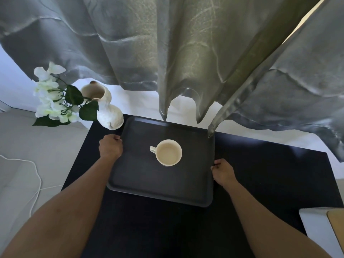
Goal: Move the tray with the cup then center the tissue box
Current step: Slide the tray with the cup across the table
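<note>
Both hands grip the tray on the dark table — left hand and right hand closed on opposite rims. The cup stands loose mid-tray — a tilt could slide it, and the vase sits just beside the far-left corner.

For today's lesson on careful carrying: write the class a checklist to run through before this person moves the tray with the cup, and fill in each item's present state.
1. Left hand grips the left edge of the tray: ok.
2. Right hand grips the right edge: ok.
3. Cup upright near the tray's middle: ok.
4. White vase clear of the tray's far left corner: not ok, it stands very close.
5. Curtain clear of the tray: not ok, a hem hangs over the far right corner.
6. Tissue box located: cannot tell.
</note>
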{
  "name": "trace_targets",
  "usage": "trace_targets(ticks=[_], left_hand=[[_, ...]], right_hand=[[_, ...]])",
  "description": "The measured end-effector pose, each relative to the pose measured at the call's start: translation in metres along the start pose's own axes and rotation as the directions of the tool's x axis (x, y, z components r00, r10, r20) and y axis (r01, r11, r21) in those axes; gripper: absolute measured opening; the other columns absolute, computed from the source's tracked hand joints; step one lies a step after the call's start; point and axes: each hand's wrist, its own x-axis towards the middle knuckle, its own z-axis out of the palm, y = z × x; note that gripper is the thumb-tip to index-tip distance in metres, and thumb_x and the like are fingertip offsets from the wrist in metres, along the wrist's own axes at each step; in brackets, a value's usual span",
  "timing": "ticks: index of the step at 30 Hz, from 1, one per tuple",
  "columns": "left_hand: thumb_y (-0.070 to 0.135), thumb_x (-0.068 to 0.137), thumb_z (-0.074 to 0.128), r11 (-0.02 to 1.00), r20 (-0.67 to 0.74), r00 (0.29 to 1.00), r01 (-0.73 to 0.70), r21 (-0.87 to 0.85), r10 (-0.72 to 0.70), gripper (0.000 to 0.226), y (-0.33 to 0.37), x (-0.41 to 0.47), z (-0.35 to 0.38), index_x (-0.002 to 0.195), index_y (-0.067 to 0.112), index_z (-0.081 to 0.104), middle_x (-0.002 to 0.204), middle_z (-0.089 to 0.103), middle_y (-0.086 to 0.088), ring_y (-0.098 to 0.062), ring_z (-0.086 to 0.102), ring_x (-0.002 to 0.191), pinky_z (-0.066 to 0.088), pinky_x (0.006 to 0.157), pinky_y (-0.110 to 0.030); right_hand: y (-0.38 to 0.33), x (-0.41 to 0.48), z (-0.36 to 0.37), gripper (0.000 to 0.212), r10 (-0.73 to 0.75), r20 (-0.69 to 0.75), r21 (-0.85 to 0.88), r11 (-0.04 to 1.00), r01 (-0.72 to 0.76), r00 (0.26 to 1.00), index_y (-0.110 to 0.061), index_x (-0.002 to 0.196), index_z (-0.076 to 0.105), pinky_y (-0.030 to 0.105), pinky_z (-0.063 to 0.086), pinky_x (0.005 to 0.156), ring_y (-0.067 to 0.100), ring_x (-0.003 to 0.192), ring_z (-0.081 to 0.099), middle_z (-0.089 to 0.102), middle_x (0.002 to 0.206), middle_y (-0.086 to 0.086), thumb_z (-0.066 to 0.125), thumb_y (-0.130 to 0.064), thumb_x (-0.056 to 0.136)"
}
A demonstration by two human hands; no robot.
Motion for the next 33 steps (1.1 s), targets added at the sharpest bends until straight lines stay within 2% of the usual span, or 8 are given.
trace_targets(ticks=[6,9,12,16,21,24,28,33], left_hand=[[0.015,0.091,0.056,1.0,-0.024,0.999,-0.029,-0.001,0.029,0.03,-0.003,0.002,0.004,0.119,0.009,0.067,0.121,0.065,-0.021,-0.039,0.059,0.112,0.045,0.098,-0.04],[0.014,0.092,0.055,0.997,-0.016,0.998,-0.066,0.025,0.067,0.031,-0.004,0.001,0.004,0.12,0.008,0.066,0.122,0.065,-0.02,-0.039,0.058,0.113,0.044,0.099,-0.041],[0.016,0.092,0.052,0.979,0.009,0.986,-0.168,0.111,0.168,0.034,-0.006,-0.005,0.002,0.123,0.004,0.063,0.123,0.064,-0.021,-0.041,0.057,0.116,0.043,0.101,-0.044],[0.02,0.092,0.052,0.883,0.075,0.929,-0.368,0.29,0.363,0.04,-0.013,-0.018,-0.002,0.128,0.002,0.055,0.123,0.057,-0.025,-0.045,0.052,0.115,0.043,0.095,-0.053],[0.021,0.092,0.051,0.83,0.058,0.884,-0.458,0.318,0.465,0.034,-0.008,-0.038,-0.013,0.121,0.005,0.059,0.121,0.057,-0.022,-0.043,0.051,0.113,0.045,0.092,-0.054],[0.02,0.093,0.047,0.803,0.043,0.841,-0.53,0.273,0.54,0.025,0.007,-0.055,-0.02,0.1,0.006,0.066,0.102,0.066,-0.018,-0.039,0.06,0.095,0.048,0.08,-0.045],[0.025,0.095,0.045,0.724,0.042,0.756,-0.64,0.256,0.653,0.027,0.036,-0.08,-0.029,0.084,0.006,0.061,0.08,0.063,-0.012,-0.036,0.061,0.076,0.046,0.066,-0.038],[0.024,0.094,0.045,0.626,0.052,0.649,-0.749,0.22,0.759,0.027,0.082,-0.121,-0.024,0.09,0.005,0.063,0.093,0.065,-0.016,-0.038,0.06,0.085,0.046,0.072,-0.04]], right_hand=[[0.0,-0.002,0.004,0.027,-0.024,-0.043,0.01,1.0,0.025,0.999,-0.009,0.12,0.054,0.03,0.045,0.074,0.016,0.085,0.056,0.06,0.106,0.01,0.054,-0.007,0.093],[-0.002,-0.006,0.005,0.026,-0.029,-0.067,0.019,0.999,0.03,0.997,-0.008,0.12,0.054,0.032,0.045,0.079,0.019,0.091,0.055,0.06,0.109,0.01,0.054,-0.008,0.093],[-0.001,-0.011,0.004,0.029,-0.035,-0.074,0.02,0.999,0.036,0.997,-0.01,0.122,0.054,0.031,0.045,0.083,0.023,0.101,0.059,0.062,0.116,0.012,0.055,-0.011,0.094],[-0.001,-0.022,0.002,0.03,-0.059,-0.127,0.027,0.998,0.063,0.99,-0.009,0.125,0.054,0.029,0.043,0.083,0.024,0.107,0.059,0.06,0.121,0.011,0.051,-0.016,0.096],[-0.005,-0.04,-0.01,0.022,-0.102,-0.131,0.0,0.995,0.103,0.986,-0.011,0.112,0.062,0.029,0.044,0.073,0.015,0.087,0.059,0.064,0.102,0.003,0.048,-0.02,0.097],[-0.006,-0.053,-0.022,0.019,-0.114,-0.144,0.024,0.993,0.119,0.983,-0.012,0.105,0.065,0.032,0.05,0.075,0.017,0.083,0.064,0.067,0.095,0.006,0.049,-0.02,0.097],[-0.003,-0.078,-0.047,0.019,-0.161,-0.194,0.007,0.986,0.165,0.968,-0.011,0.1,0.066,0.029,0.043,0.076,0.013,0.081,0.061,0.065,0.09,0.002,0.049,-0.02,0.097],[0.018,-0.106,-0.091,0.026,-0.172,-0.235,-0.021,0.985,0.172,0.957,-0.013,0.078,0.061,0.024,0.037,0.059,0.015,0.069,0.059,0.059,0.07,0.001,0.048,-0.023,0.098]])
